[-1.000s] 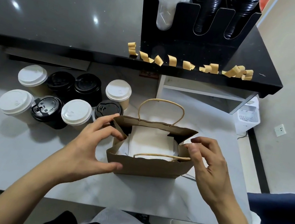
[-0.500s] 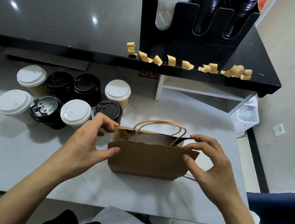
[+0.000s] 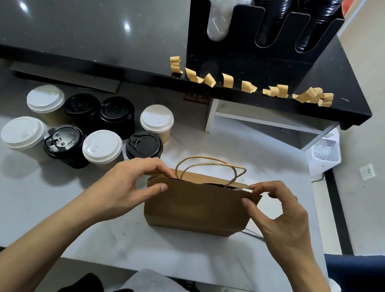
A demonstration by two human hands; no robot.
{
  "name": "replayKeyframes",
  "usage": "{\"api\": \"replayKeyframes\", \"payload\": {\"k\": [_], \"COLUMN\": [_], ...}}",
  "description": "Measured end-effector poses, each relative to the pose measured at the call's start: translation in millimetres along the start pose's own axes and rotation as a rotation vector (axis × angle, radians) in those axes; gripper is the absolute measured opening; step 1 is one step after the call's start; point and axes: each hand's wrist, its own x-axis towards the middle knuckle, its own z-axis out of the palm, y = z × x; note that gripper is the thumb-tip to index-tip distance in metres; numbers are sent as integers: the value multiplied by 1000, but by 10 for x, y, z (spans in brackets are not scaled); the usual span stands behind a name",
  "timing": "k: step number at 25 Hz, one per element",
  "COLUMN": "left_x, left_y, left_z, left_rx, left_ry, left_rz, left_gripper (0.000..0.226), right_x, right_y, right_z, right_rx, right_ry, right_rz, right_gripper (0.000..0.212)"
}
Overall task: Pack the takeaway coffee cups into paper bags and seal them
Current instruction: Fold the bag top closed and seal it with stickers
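Note:
A brown paper bag (image 3: 197,208) with twine handles stands upright on the white counter (image 3: 23,206) in front of me. My left hand (image 3: 126,185) pinches the bag's top left corner. My right hand (image 3: 277,211) pinches the top right corner. The two top edges are pressed almost together, leaving a thin dark slit, and the contents are hidden. Several lidded takeaway cups (image 3: 101,148), some with white lids and some with black, stand grouped to the left of the bag. Several curled strips of brown tape (image 3: 247,86) hang along the front edge of the black shelf.
A black raised shelf (image 3: 79,25) runs across the back above the counter. On it stands a black lid organiser (image 3: 260,55) with stacks of lids. A white appliance (image 3: 323,155) sits on the floor at right, and dark blue cloth (image 3: 371,290) lies beside the counter's right end.
The bag's mouth was wide open with white paper showing inside. Both hands have pressed the top edges together, the handles have come upright, and the opening has narrowed to a slit.

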Motion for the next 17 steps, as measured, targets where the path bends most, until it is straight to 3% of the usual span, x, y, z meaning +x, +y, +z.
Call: {"api": "replayKeyframes", "payload": {"k": [4, 9, 17], "left_x": [9, 7, 22], "left_y": [-3, -6, 34], "left_z": [19, 53, 22], "left_rx": [-56, -92, -188], "left_ry": [38, 77, 104], "left_rz": [-7, 48, 43], "left_gripper": [24, 14, 13], "right_x": [24, 82, 105], "right_y": [-13, -17, -9], "right_z": [-11, 7, -20], "right_rx": [-17, -71, -67], "right_ry": [-54, -26, -90], "right_rz": [-39, -140, -170], "right_gripper": [46, 14, 9]}}
